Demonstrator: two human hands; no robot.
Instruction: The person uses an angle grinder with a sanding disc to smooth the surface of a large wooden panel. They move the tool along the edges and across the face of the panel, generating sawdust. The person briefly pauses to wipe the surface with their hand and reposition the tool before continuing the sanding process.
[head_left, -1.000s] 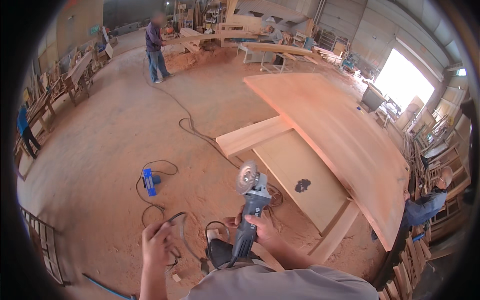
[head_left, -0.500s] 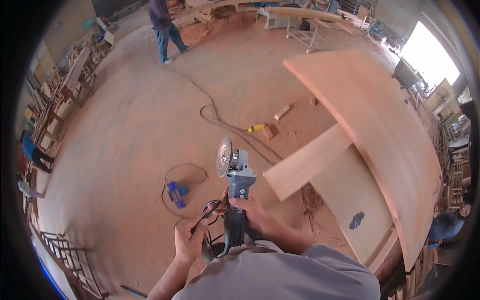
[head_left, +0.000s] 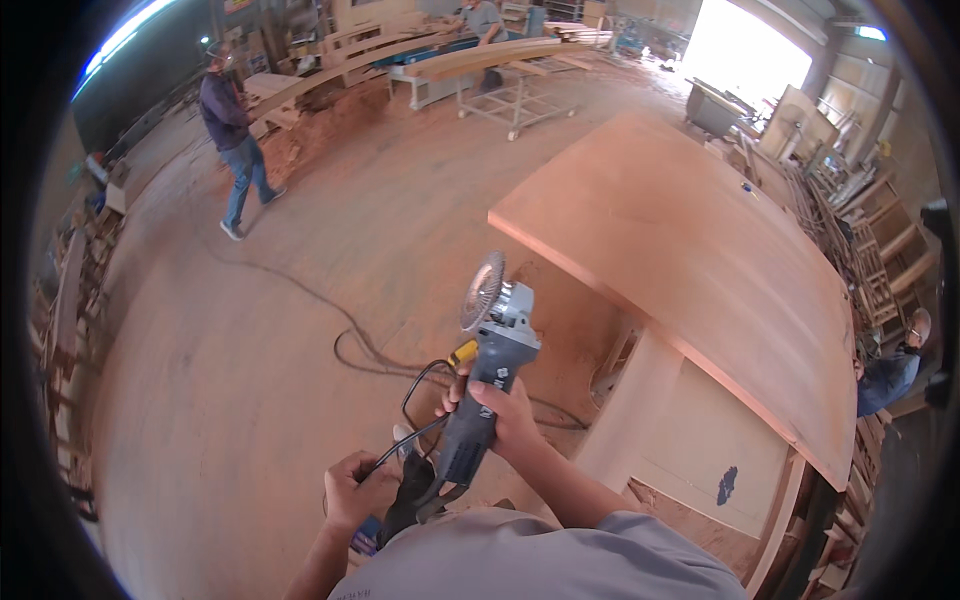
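Observation:
My right hand point(head_left: 505, 412) is wrapped round the dark body of an angle grinder point(head_left: 481, 397), held upright in front of me. At its top sits a round wire-brush-like disc point(head_left: 485, 291), tilted to the left. Lower and to the left, my left hand point(head_left: 352, 490) is closed on the grinder's black power cord point(head_left: 407, 440), which loops up beside the tool. Just behind the grinder lies a yellow connector point(head_left: 463, 352) on the dusty floor, partly hidden by the tool and my fingers.
A large wooden panel point(head_left: 680, 260) rests on a support point(head_left: 720, 440) at my right. A cable point(head_left: 300, 290) trails across the floor point(head_left: 190, 400). One person point(head_left: 232, 135) stands far left by stacked timber, another point(head_left: 480, 22) is behind a bench, and a third point(head_left: 890, 372) is beyond the panel.
My view has swung toward the panel and raised, showing more of the far workshop. The grinder tilts more rightward at its top. My left hand has moved lower, farther from the tool, stretching the cord.

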